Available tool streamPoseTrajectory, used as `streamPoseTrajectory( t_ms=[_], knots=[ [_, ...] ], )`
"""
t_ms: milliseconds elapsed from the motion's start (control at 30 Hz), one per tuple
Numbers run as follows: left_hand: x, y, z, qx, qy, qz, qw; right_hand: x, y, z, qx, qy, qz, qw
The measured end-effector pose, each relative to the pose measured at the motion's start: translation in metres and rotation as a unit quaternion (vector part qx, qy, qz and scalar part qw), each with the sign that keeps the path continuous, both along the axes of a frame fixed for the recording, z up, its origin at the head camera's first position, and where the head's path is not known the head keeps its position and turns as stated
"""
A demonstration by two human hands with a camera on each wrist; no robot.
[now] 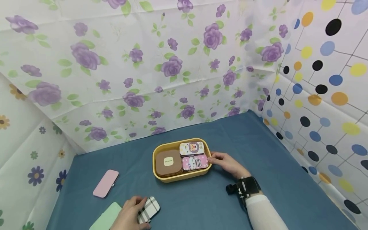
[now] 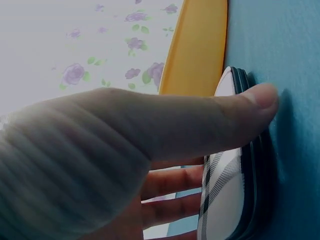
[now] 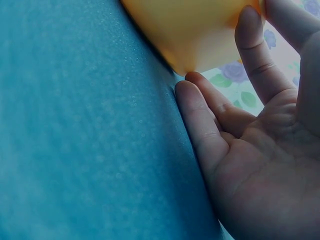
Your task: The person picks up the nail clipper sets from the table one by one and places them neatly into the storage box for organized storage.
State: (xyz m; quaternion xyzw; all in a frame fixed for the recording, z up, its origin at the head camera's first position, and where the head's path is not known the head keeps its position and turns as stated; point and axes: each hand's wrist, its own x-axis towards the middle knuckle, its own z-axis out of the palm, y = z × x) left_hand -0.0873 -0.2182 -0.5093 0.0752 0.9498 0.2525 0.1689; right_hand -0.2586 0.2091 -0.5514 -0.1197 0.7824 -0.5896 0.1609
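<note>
My left hand [image 1: 130, 214] holds a small black-and-white plaid case [image 1: 150, 209] by its edges, low over or on the blue tabletop. In the left wrist view the thumb [image 2: 225, 117] lies along the dark zipped-looking side of the case, with the other fingers on its far side. At the right end of a yellow oblong bin [image 1: 179, 177], my right hand [image 1: 230, 164] pinches the rim. Inside the bin a brown square box [image 1: 165, 169] sits at left. Beside it are a lion-picture tin [image 1: 188, 149] and a pink cartoon tin [image 1: 189, 164].
A pink flat case [image 1: 105, 183] lies at the left on the blue tabletop [image 1: 201, 204]. A mint-green case [image 1: 107, 217] is partly covered by my left hand. Flowered cloth [image 1: 149, 83] hangs behind, and dotted cloth [image 1: 325, 105] stands at the right.
</note>
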Motion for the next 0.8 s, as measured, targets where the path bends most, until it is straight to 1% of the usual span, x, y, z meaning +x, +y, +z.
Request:
streamPoseTrajectory(
  t_ms=[267,500,800],
  knots=[
    [-0.0008,0.0026,0.0018,-0.012,-0.005,0.002,0.9999,-0.003,-0.0001,-0.0032,0.0,-0.002,0.0,1.0],
    [-0.0057,0.0066,0.0032,-0.048,-0.013,0.003,0.9987,-0.0021,-0.0002,-0.0024,0.006,-0.004,-0.004,1.0],
    [-0.0082,0.0104,0.0056,-0.065,0.003,0.005,0.9979,0.0004,-0.0017,0.0022,0.004,-0.007,-0.012,1.0]
  ],
)
